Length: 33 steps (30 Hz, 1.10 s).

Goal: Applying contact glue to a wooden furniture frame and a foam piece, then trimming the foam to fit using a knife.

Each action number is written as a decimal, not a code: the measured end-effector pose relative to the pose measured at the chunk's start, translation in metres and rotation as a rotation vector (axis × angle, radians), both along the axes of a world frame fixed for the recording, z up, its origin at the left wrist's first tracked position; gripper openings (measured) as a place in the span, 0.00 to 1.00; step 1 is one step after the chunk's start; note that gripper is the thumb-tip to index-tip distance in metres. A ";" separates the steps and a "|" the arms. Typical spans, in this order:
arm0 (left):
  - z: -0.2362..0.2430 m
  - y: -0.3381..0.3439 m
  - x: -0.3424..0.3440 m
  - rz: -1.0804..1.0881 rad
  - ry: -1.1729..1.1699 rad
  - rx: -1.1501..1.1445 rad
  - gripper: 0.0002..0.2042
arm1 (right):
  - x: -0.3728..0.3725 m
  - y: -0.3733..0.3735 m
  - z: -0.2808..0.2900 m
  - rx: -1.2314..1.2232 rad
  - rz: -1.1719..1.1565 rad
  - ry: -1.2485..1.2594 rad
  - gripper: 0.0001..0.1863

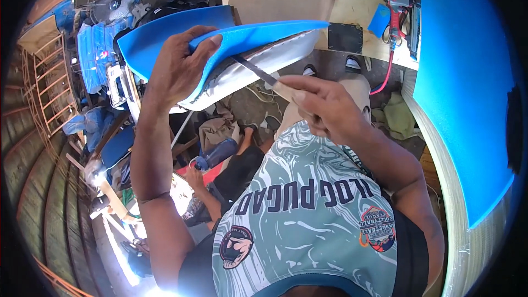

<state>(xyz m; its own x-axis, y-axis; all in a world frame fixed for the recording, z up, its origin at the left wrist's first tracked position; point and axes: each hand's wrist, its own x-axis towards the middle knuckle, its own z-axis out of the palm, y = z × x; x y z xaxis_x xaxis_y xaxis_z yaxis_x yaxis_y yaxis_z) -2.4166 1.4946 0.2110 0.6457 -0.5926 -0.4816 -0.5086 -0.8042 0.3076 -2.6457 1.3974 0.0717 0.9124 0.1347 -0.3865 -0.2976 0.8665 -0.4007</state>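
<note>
My left hand (190,58) is closed on the upper edge of a blue foam sheet (264,34), thumb on top. Beneath that sheet lies a white padded layer (275,66), with a dark, rough seam between the two. In my right hand (324,102) is a knife (254,69), its fingers wrapped round the pale handle. The blade points up and left, and its tip meets the seam under the blue foam. Another curved blue panel (212,18) stands just behind my left hand.
A red and grey nail gun (395,11) with a red hose (390,69) lies on the wooden table at the far right. Large blue-topped foam (462,77) rises along the right side. Lower left, a seated person's arm (204,192) is near a blue bottle (220,153). A fan (115,3) stands far left.
</note>
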 end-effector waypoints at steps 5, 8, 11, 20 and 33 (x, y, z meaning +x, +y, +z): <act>-0.001 -0.007 -0.005 -0.053 -0.035 0.032 0.23 | 0.021 0.009 -0.007 -0.099 -0.060 -0.064 0.23; -0.002 -0.009 0.000 -0.087 -0.103 0.064 0.24 | 0.035 0.008 -0.005 -0.194 -0.027 -0.064 0.23; -0.006 -0.003 0.008 -0.118 -0.089 0.046 0.25 | 0.018 -0.002 0.003 -0.203 -0.001 -0.105 0.22; -0.010 -0.009 0.022 -0.187 -0.084 0.041 0.25 | 0.039 -0.001 0.010 -0.435 -0.003 -0.153 0.22; -0.038 -0.020 0.024 -0.339 -0.016 -0.221 0.25 | 0.034 -0.011 -0.018 -0.082 -0.089 -0.123 0.22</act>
